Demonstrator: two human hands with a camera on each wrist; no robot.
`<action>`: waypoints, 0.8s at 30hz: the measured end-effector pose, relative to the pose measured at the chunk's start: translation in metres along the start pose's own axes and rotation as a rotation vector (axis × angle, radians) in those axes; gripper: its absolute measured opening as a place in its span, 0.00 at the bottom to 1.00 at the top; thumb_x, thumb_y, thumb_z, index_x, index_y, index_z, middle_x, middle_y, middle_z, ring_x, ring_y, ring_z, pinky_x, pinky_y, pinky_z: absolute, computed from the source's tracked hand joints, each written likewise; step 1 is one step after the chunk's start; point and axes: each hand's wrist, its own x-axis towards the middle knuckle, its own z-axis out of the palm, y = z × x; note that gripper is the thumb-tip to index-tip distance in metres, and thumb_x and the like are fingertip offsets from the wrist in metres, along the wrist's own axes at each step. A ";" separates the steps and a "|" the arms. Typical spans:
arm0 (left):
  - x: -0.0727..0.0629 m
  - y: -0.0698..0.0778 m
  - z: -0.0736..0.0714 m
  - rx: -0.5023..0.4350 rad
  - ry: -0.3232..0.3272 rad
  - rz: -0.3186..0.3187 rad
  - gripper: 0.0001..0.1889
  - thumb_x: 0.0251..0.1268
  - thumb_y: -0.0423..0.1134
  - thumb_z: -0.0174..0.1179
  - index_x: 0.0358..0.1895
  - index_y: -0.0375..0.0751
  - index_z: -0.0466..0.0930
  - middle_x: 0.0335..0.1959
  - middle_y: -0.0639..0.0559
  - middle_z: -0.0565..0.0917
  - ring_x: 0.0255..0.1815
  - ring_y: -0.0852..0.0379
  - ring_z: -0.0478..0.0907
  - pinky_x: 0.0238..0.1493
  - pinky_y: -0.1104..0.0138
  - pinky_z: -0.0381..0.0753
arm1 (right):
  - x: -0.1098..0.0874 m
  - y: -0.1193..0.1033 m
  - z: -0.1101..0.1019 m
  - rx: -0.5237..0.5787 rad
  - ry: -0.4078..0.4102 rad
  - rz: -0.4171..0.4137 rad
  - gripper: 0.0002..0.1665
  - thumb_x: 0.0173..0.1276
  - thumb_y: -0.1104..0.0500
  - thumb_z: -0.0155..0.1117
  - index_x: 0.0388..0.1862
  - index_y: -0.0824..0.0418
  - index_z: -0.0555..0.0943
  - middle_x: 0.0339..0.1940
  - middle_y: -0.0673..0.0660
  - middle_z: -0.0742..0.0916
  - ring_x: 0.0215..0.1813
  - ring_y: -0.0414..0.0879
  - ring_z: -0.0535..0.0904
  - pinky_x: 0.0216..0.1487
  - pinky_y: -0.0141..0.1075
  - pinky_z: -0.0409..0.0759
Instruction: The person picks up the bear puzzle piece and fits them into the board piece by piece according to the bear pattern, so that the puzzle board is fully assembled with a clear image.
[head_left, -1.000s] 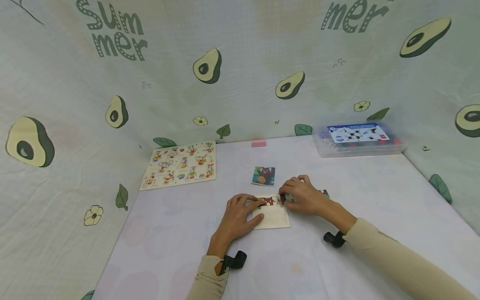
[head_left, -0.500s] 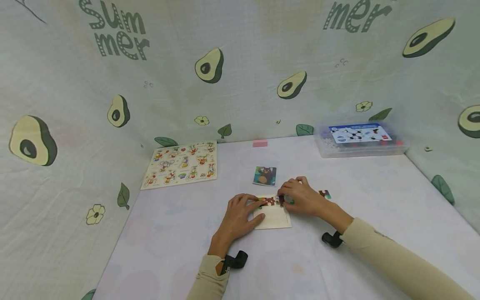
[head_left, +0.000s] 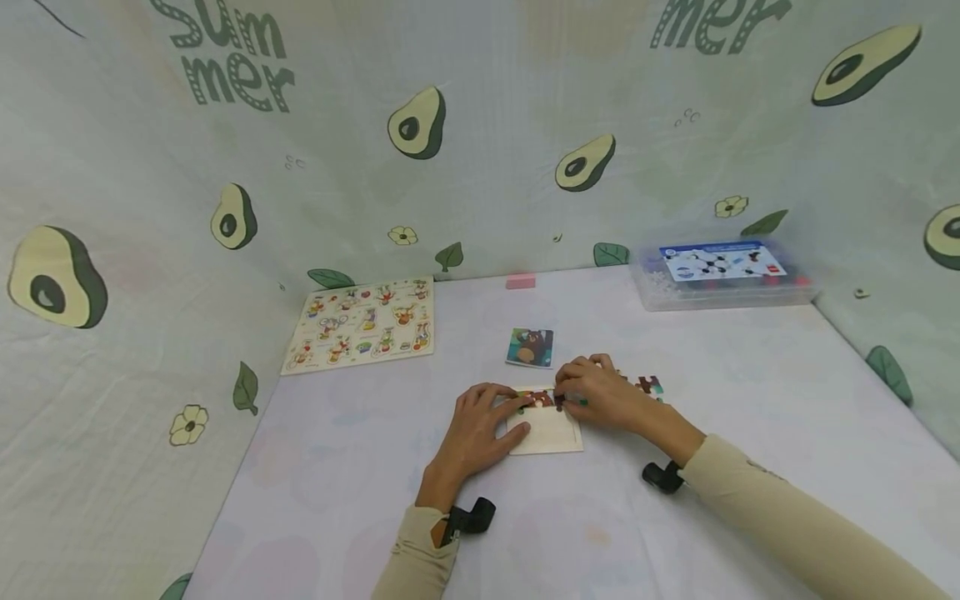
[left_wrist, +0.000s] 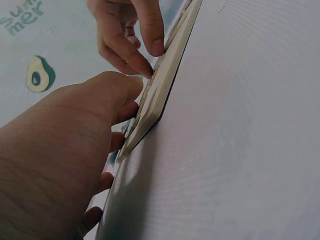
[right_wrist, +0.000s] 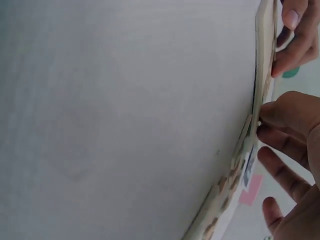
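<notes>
Between the fingers of your left hand (head_left: 476, 429) and right hand (head_left: 600, 393) lies the small wooden puzzle board (head_left: 551, 435), flat on the table (head_left: 570, 542). Your left fingers are relaxed and spread, index and thumb resting on the board's left side. Your right thumb and index finger are drawn close together, pinching a dark puzzle piece (head_left: 559, 402) at the board's upper right; your other right fingers fan out. Just left of that pinch, a row of colourful pieces (head_left: 537, 399) lies along the board's far edge, the bare wood nearer you. Beyond your right knuckles, to the right, are loose pieces (head_left: 648, 386). Ahead of your fingers is a bear card (head_left: 530, 347), with a pink block (head_left: 521, 282) farther off. Well beyond your left fingers lies a picture board (head_left: 363, 329); far beyond your right, a clear plastic box (head_left: 723, 279).
</notes>
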 end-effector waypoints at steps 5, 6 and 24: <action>0.003 0.004 0.000 0.030 0.020 0.014 0.22 0.75 0.57 0.52 0.66 0.61 0.78 0.63 0.59 0.75 0.68 0.50 0.63 0.68 0.48 0.60 | 0.001 -0.002 -0.006 -0.003 -0.033 0.030 0.08 0.61 0.61 0.75 0.41 0.54 0.90 0.46 0.51 0.86 0.54 0.51 0.77 0.53 0.58 0.67; 0.003 0.005 0.000 0.044 0.026 0.018 0.21 0.75 0.57 0.52 0.66 0.60 0.78 0.63 0.60 0.75 0.68 0.50 0.64 0.68 0.48 0.60 | 0.001 -0.002 -0.007 -0.004 -0.044 0.036 0.09 0.62 0.61 0.75 0.42 0.54 0.90 0.47 0.51 0.86 0.55 0.51 0.77 0.54 0.59 0.67; 0.012 0.034 0.009 0.191 -0.038 -0.085 0.31 0.70 0.74 0.33 0.73 0.79 0.64 0.54 0.54 0.72 0.63 0.46 0.63 0.66 0.44 0.59 | -0.029 0.022 -0.033 0.090 0.052 0.239 0.09 0.67 0.64 0.68 0.45 0.59 0.87 0.49 0.55 0.85 0.55 0.55 0.77 0.59 0.61 0.61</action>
